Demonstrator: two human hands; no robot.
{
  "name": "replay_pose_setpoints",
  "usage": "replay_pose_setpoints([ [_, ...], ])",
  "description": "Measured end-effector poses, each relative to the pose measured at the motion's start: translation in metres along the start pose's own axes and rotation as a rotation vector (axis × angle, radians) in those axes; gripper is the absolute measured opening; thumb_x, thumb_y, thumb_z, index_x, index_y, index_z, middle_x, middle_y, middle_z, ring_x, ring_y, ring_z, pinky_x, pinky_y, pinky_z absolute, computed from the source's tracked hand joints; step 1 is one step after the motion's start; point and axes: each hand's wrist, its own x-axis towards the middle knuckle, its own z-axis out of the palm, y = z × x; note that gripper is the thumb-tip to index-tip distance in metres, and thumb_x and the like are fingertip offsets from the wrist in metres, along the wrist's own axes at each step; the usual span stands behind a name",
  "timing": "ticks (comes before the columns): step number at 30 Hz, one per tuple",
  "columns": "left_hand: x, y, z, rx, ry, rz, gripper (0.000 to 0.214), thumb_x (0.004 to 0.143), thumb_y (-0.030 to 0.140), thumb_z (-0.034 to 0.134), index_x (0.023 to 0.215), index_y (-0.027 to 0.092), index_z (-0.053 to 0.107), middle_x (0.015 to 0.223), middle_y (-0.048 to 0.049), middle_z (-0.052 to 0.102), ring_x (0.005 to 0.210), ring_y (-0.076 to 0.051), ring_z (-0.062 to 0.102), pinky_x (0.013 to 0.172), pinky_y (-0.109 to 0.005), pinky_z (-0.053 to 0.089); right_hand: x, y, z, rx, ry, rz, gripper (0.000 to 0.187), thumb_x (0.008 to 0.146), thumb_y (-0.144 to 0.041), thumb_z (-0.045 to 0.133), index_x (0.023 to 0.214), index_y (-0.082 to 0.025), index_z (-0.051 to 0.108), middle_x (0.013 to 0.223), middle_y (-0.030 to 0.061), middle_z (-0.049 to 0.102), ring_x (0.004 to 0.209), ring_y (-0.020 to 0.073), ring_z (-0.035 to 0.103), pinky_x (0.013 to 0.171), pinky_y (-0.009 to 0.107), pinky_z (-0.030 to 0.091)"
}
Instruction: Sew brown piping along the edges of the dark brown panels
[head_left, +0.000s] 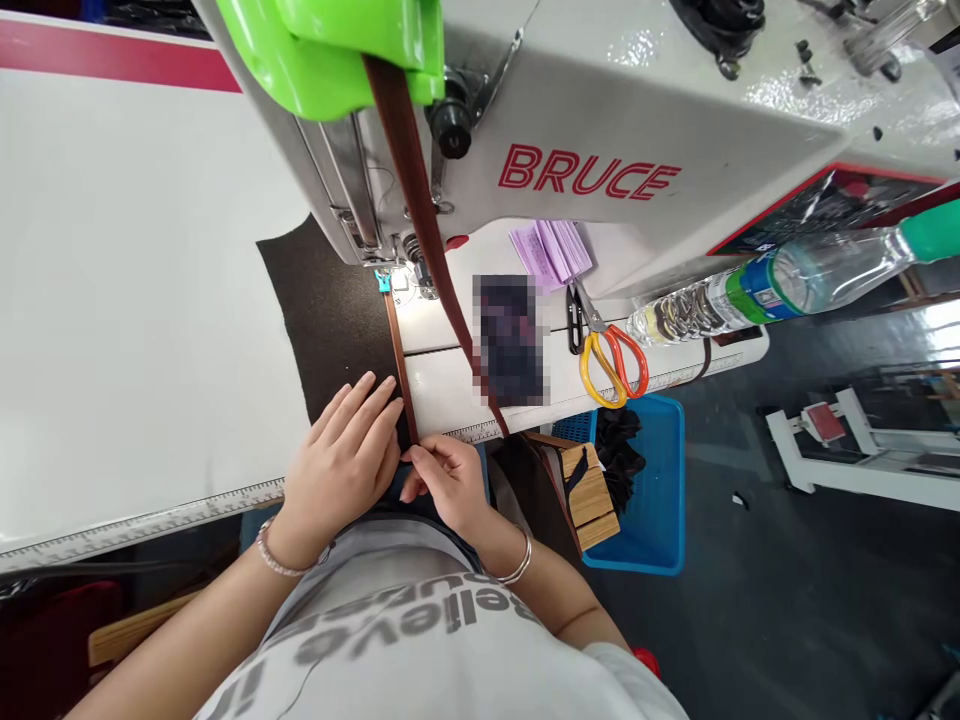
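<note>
At lower centre of the frame, the brown strip (pixel 397 350) lies along the right edge of the dark fabric (pixel 330 320), its long axis running up toward the presser foot (pixel 385 282). The right hand (pixel 450 483) pinches its near end in a closed grip, and the left hand (pixel 343 458) rests flat beside it, grip released.

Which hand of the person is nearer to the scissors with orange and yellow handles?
The right hand. It pinches the brown strip, to the left of the scissors. The left hand lies flat on the dark fabric, farther away.
</note>
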Motion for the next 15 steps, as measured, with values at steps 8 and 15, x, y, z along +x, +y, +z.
replay_pose_setpoints([
  [8,-0.0006,-0.0003,0.0014,-0.009,0.004,-0.007,0.05,0.084,0.011,0.056,0.133,0.015,0.05,0.136,-0.0155,0.058,0.136,-0.032,0.045,0.113,-0.051,0.04,0.0003,0.0002,0.0,-0.022,0.008,0.015,0.035,0.087,-0.05,0.058,0.076,-0.018,0.064,0.048,-0.0019,0.06,0.044,0.0121,0.058,0.048,0.023,0.046],
  [15,-0.0009,-0.0001,0.0005,0.021,0.009,0.013,0.044,0.083,0.011,0.059,0.127,0.012,0.054,0.134,-0.0161,0.06,0.135,-0.031,0.046,0.113,-0.049,0.04,0.0001,-0.0003,-0.0001,-0.015,0.008,0.006,0.031,0.088,-0.046,0.058,0.076,-0.018,0.065,0.048,-0.002,0.061,0.044,0.0115,0.058,0.049,0.022,0.047],
])
